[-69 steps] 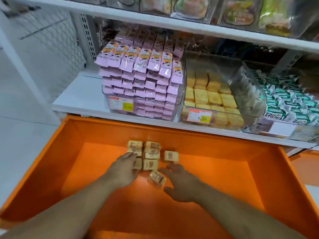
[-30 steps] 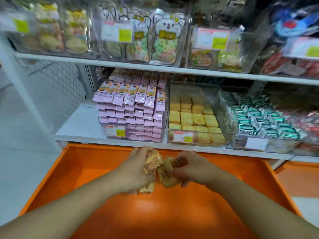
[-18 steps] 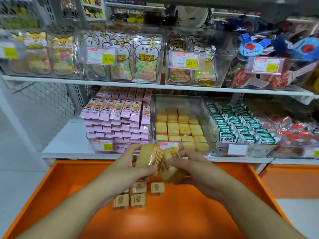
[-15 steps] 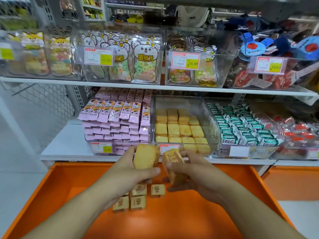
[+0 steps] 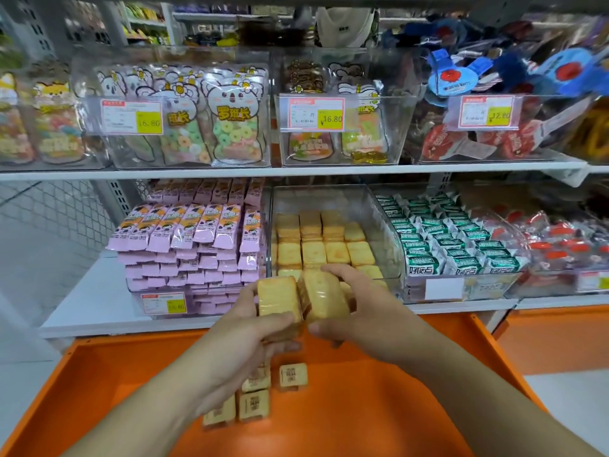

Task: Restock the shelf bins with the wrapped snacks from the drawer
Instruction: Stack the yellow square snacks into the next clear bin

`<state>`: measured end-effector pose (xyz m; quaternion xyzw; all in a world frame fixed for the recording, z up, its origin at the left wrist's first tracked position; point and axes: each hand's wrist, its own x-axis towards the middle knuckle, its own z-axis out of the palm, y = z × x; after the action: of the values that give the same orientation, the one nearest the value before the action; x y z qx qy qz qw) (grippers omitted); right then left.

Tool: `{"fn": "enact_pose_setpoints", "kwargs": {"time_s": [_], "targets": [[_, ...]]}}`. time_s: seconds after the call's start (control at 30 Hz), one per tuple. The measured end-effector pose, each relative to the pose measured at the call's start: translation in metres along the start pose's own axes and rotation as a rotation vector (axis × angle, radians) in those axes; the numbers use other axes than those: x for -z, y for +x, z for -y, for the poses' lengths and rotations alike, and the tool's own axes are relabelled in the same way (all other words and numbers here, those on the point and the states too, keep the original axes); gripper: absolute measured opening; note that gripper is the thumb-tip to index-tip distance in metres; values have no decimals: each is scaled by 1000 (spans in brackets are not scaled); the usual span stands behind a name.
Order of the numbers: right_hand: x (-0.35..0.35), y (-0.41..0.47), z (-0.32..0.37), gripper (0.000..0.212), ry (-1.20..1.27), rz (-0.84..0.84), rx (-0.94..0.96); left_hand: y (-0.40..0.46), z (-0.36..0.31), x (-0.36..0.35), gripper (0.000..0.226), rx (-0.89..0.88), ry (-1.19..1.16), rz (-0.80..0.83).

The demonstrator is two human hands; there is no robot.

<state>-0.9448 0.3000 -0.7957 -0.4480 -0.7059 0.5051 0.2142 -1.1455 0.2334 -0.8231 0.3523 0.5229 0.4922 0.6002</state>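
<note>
Each hand grips a square, clear-wrapped yellow biscuit pack: left hand [image 5: 240,328] on the left pack [image 5: 278,300], right hand [image 5: 362,319] on the right pack [image 5: 324,296], just near of the clear plastic bin [image 5: 382,222]. They look light, slick-wrapped and probably crumbly, so pinching the edges gently seems wisest. More lie in the orange drawer [image 5: 395,407].

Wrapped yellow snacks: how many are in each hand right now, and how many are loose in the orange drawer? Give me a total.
Left-hand snack, gripped by the left hand: 1 showing
Right-hand snack, gripped by the right hand: 1 showing
Loose snacks in the orange drawer: 4
Total: 6 visible; any stacked behind the held ones are hidden.
</note>
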Motion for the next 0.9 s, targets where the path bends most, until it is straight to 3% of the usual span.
{"fn": "enact_pose_setpoints", "kwargs": {"time_s": [0.07, 0.27, 0.37, 0.5, 0.77, 0.9], "targets": [[6, 2, -7, 93, -161, -63, 35, -2, -1, -4, 61, -18, 81, 21], [29, -1, -9, 96, -292, -100, 99, 1, -6, -20, 90, -128, 560, 30], [44, 0, -11, 103, -367, -162, 85, 16, -12, -36, 78, -212, 672, -16], [71, 5, -12, 95, -419, -310, 105, 60, -24, -52, 72, -294, 731, -123], [111, 21, -39, 94, -446, -363, 26, 173, -36, -77, 84, -384, 1081, -202], [116, 29, -48, 87, -419, -378, 82, 227, -33, -84, 87, -355, 1200, -231]]}}
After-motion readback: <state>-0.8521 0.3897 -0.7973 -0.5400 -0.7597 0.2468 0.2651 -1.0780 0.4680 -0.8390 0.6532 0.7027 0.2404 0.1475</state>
